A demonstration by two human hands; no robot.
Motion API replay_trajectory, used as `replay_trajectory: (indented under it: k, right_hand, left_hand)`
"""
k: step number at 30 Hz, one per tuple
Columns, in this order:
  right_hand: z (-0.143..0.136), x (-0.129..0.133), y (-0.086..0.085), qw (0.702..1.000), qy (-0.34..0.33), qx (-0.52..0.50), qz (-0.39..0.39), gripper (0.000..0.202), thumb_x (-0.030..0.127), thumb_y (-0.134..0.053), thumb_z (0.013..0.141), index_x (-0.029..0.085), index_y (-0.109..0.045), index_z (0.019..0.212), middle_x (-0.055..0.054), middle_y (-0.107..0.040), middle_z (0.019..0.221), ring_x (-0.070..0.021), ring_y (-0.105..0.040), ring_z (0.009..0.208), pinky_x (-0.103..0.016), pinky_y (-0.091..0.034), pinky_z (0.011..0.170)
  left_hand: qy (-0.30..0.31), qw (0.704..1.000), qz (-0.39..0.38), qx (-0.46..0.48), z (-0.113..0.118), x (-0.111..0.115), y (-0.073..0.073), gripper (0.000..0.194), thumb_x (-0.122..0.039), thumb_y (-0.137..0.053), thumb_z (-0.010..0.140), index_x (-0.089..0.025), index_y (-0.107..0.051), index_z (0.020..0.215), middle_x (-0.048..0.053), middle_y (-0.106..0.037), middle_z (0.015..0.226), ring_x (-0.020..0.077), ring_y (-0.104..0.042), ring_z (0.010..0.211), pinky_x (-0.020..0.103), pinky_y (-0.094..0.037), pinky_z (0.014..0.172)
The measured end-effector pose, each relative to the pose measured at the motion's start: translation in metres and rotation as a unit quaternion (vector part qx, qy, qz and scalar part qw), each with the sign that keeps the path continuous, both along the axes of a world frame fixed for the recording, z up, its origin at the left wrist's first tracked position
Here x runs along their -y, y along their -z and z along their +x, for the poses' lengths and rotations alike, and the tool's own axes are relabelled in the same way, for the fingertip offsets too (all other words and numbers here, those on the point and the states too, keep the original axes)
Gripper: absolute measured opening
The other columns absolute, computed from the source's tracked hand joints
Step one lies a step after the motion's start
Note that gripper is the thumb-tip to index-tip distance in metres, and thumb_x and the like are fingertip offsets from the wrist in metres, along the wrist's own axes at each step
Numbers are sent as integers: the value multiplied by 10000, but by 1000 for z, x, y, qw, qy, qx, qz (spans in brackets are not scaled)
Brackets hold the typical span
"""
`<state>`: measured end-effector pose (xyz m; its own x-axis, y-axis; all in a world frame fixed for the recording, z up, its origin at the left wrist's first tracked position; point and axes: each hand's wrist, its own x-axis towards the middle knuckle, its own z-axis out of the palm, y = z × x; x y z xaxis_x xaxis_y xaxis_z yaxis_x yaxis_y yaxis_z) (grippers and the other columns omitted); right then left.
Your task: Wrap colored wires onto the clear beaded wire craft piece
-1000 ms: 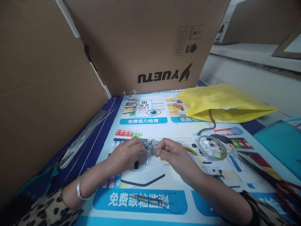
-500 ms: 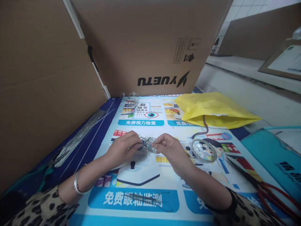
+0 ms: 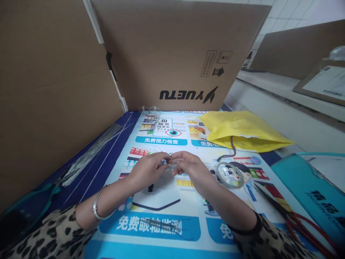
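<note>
A small piece of wire and clear beads (image 3: pixel 170 162) is pinched between my two hands above the printed mat, mostly hidden by the fingers. My left hand (image 3: pixel 149 168) grips it from the left, thumb and fingertips closed together. From the right, my right hand (image 3: pixel 191 168) holds the same piece with curled fingers, its fingertips touching those of the left. A thin wire loop (image 3: pixel 159 148) sticks up behind the left hand. To the right lies a round clear dish (image 3: pixel 230 175) with small clear beads in it.
Cardboard panels (image 3: pixel 172 54) wall off the back and left. Red-handled scissors (image 3: pixel 293 216) and a teal pouch (image 3: pixel 318 190) lie right, a yellow bag (image 3: pixel 242 126) with coloured cord (image 3: pixel 233 145) behind. Left are straight wires (image 3: pixel 91 156) and a teal-handled tool (image 3: pixel 45 201); beaded wire pieces (image 3: pixel 151 112) lie at the back.
My hands have drawn together and now cover most of the beaded piece, which showed openly between them before. The right fingers have curled further round it. The view has shifted slightly.
</note>
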<state>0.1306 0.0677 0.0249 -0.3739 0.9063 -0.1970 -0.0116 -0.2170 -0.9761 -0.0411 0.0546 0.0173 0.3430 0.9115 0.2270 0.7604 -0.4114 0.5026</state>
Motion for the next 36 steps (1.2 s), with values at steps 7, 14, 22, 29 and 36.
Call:
replay_trajectory:
  k: [7,14,22,29,36]
  right_hand:
    - [7,-1,-6,984,-74,134,96,198,158,-464,791,195,-595,934,67,-549,487,-117,-554,471,-260,-414,579]
    - [5,-8,6,966,-34,186,178,146,210,-508,798,230,-628,877,15,-676,770,-109,-571,534,-256,-442,561]
    - [-1,-21,-5,903,-7,308,300,179,156,-530,780,247,-667,849,-6,-709,844,-192,-619,789,-307,-425,691]
    - [-8,-32,-11,895,-17,315,315,155,120,-536,738,236,-627,785,1,-686,764,-173,-615,702,-276,-409,616]
    - [-9,-28,0,923,-14,250,293,134,122,-559,722,230,-583,796,11,-663,761,-153,-632,725,-260,-451,638]
  left_hand:
    - [-24,998,-27,52,3,-3,8,130,-153,-529,765,-207,-565,878,-59,-593,608,105,-536,522,207,-361,512]
    - [-32,994,-33,104,5,-7,5,155,-155,-531,755,-206,-499,898,-39,-662,771,76,-528,491,206,-378,511]
    - [-33,987,-54,150,3,-25,1,120,-197,-563,747,-195,-528,862,-13,-648,784,98,-559,585,210,-403,533]
    - [6,966,-131,221,-7,-34,-2,115,-235,-570,736,-162,-594,822,-23,-584,661,98,-522,565,216,-416,536]
    - [-14,939,-176,294,-5,-33,7,199,-319,-653,711,-163,-530,711,-44,-551,567,93,-520,503,203,-390,483]
